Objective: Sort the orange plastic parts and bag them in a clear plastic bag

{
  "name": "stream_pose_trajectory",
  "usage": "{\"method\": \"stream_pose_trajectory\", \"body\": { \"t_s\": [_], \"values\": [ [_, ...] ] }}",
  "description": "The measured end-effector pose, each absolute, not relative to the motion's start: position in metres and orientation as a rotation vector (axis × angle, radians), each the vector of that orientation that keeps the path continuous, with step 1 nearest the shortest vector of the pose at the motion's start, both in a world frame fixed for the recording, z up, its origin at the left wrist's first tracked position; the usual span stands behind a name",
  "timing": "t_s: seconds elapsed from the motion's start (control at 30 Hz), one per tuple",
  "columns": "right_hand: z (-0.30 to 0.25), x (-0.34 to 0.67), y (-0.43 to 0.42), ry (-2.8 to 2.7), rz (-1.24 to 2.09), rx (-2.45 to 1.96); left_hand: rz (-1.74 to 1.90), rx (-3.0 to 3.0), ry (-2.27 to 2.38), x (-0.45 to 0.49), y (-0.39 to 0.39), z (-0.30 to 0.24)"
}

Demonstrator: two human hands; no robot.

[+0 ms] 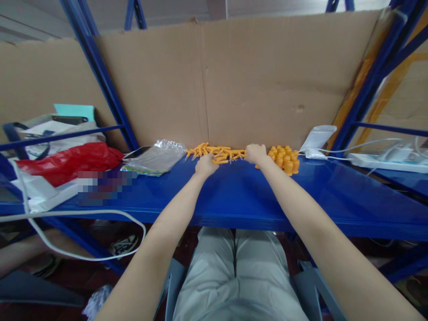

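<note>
Both my arms reach across a blue metal shelf to a row of small orange plastic parts at its back edge. My left hand is curled, its fingers pinched on one of the thin orange Y-shaped pieces with small springs. My right hand is closed as well, resting between those pieces and a cluster of upright orange caps. What its fingers hold is hidden.
A clear plastic bag lies left of the parts over a phone and coloured packet. Farther left are a red bag and white papers. A white charger and power strip lie right. Cardboard backs the shelf.
</note>
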State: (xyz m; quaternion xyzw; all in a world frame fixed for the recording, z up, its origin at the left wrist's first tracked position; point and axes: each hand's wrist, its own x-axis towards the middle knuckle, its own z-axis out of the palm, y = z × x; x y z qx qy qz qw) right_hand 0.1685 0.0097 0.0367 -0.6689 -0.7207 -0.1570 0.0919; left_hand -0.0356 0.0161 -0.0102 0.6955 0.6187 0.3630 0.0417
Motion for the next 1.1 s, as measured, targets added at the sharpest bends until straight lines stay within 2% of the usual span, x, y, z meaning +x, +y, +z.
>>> {"method": "stream_pose_trajectory", "body": {
  "t_s": [0.1, 0.2, 0.4, 0.6, 0.83, 1.1],
  "values": [
    [0.058, 0.189, 0.007, -2.257, -0.190, -2.032, 1.095, 2.141, 1.915, -0.034, 0.016, -0.010],
    [0.068, 0.211, 0.000, -2.361, -0.090, -1.979, 1.027, 2.113, 1.946, -0.032, 0.011, -0.008],
    [0.056, 0.235, -0.016, -2.334, -0.088, -2.129, 0.985, 2.095, 1.914, -0.030, 0.004, -0.003],
    [0.049, 0.251, -0.024, -2.234, -0.242, -2.280, 0.967, 2.129, 1.882, -0.030, 0.009, -0.005],
    [0.043, 0.262, -0.034, -1.968, -0.430, -2.229, 0.952, 2.248, 1.804, -0.031, 0.012, -0.005],
    [0.033, 0.263, -0.039, -2.127, -0.216, -2.271, 1.051, 2.483, 1.566, -0.030, 0.019, -0.011]
  ]
}}
